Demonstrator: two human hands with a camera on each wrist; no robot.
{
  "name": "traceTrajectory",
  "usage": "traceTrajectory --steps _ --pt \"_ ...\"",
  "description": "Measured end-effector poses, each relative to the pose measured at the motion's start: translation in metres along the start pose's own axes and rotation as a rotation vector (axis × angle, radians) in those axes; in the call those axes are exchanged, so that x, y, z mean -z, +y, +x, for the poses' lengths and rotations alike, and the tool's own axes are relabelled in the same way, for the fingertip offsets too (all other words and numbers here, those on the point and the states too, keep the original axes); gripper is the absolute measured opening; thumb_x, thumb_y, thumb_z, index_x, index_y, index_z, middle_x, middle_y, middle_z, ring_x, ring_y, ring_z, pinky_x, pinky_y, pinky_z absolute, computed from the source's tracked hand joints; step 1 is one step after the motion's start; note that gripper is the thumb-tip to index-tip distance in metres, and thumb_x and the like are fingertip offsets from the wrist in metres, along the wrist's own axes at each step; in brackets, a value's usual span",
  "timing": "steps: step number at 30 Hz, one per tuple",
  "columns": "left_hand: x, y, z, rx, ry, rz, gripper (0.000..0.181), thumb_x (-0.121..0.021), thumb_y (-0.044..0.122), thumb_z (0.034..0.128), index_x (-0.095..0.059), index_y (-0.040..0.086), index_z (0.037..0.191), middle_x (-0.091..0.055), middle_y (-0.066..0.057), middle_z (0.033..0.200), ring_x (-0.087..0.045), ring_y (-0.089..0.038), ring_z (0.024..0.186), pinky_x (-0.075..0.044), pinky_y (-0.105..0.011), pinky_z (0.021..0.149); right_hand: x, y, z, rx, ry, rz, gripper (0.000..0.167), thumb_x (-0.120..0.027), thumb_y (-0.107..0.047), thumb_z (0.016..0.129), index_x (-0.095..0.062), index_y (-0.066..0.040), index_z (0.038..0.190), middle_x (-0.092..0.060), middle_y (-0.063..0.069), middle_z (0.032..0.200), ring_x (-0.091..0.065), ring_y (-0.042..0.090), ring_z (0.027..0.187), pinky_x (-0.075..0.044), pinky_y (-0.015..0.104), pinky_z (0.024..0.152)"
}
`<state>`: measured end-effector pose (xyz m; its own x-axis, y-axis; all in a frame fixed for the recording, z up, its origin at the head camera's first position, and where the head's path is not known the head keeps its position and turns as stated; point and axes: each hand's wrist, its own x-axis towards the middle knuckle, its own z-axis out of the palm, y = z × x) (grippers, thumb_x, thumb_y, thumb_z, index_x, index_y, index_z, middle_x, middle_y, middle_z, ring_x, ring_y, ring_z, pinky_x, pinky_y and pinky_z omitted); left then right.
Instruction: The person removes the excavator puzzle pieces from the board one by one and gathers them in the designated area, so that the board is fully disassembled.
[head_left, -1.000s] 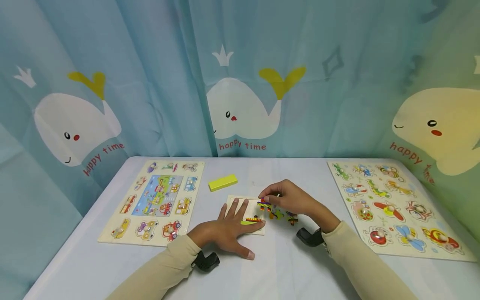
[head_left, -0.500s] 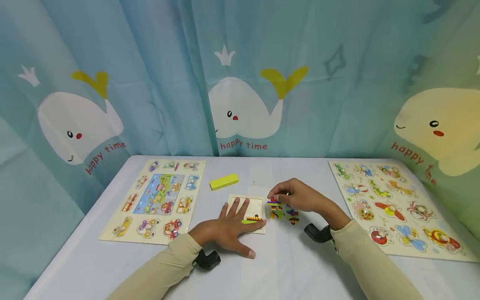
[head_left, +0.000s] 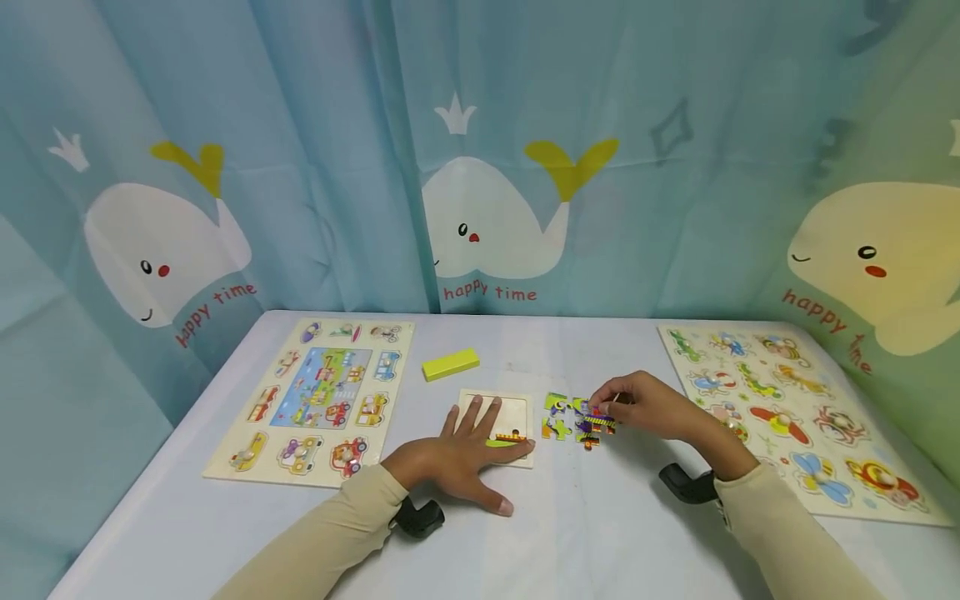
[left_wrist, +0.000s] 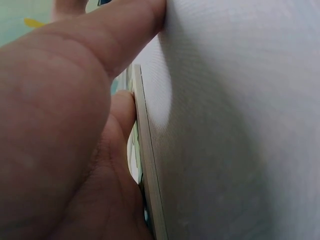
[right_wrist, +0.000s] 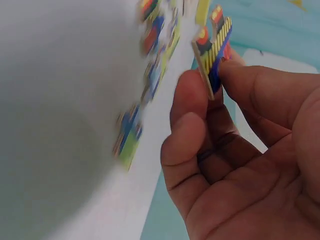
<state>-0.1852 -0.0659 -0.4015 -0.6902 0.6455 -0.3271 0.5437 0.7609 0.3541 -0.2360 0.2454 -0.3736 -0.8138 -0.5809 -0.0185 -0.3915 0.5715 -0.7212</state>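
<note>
My left hand (head_left: 468, 462) lies spread with straight fingers on a small wooden puzzle tray (head_left: 517, 408). Inside that tray a red, yellow and green jigsaw piece (head_left: 510, 438) shows beside the fingers, partly covered by them. Between thumb and fingers my right hand (head_left: 648, 406) pinches a jigsaw piece (right_wrist: 216, 55) striped in yellow, black and blue with red. It is held up above the table, over loose jigsaw pieces (head_left: 557, 429) to the right of the tray. Those loose pieces look blurred in the right wrist view, and the held piece hides some of them.
A yellow block (head_left: 451, 365) lies behind the tray. To the left is a vehicle knob-puzzle board (head_left: 288, 475); to the right, an insect knob-puzzle board (head_left: 765, 392), partly hidden by the right arm. A whale-print curtain (head_left: 345, 167) hangs behind the white-covered table (head_left: 555, 533).
From beside the tray, my right hand has moved right with the pinched jigsaw piece, uncovering loose pieces. My left hand stays on the tray. The head view has shifted slightly.
</note>
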Motion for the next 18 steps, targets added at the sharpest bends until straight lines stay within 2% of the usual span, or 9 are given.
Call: traceTrajectory --steps 4,11,16,18 --pt "0.0 0.001 -0.001 0.009 -0.004 0.008 0.084 -0.064 0.067 0.0805 -0.023 0.049 0.151 0.015 -0.01 0.161 0.025 -0.031 0.142 0.012 -0.056 0.11 0.006 0.008 -0.008 -0.012 -0.028 0.021 0.016 -0.057 0.002 0.093 -0.07 0.003 0.103 -0.066 0.003 0.088 -0.051 0.011 0.065 -0.042 0.027 0.056" --pt "0.001 0.001 -0.001 -0.003 -0.01 -0.005 0.084 -0.065 0.065 0.0812 -0.024 0.047 0.152 0.016 -0.01 0.161 0.025 -0.031 0.142 0.012 -0.056 0.11 0.006 0.015 -0.011 -0.027 -0.107 0.034 0.016 -0.056 0.002 0.094 -0.071 -0.001 0.097 -0.066 0.003 0.089 -0.047 0.01 0.07 -0.042 0.026 0.06" --pt "0.002 0.001 0.0 -0.008 -0.009 -0.007 0.084 -0.065 0.064 0.0817 -0.024 0.046 0.152 0.016 -0.011 0.161 0.025 -0.032 0.142 0.012 -0.056 0.11 0.005 0.017 -0.01 -0.038 -0.119 0.003 0.013 -0.058 0.001 0.093 -0.071 -0.003 0.094 -0.062 0.0 0.081 -0.046 0.009 0.068 -0.04 0.025 0.059" --pt "0.002 0.001 0.0 -0.003 -0.009 -0.004 0.084 -0.065 0.064 0.0818 -0.024 0.046 0.152 0.016 -0.011 0.161 0.024 -0.032 0.142 0.012 -0.056 0.11 0.004 0.017 -0.01 -0.038 -0.108 -0.023 0.012 -0.059 0.001 0.092 -0.07 -0.004 0.092 -0.064 -0.001 0.084 -0.047 0.01 0.069 -0.041 0.025 0.059"
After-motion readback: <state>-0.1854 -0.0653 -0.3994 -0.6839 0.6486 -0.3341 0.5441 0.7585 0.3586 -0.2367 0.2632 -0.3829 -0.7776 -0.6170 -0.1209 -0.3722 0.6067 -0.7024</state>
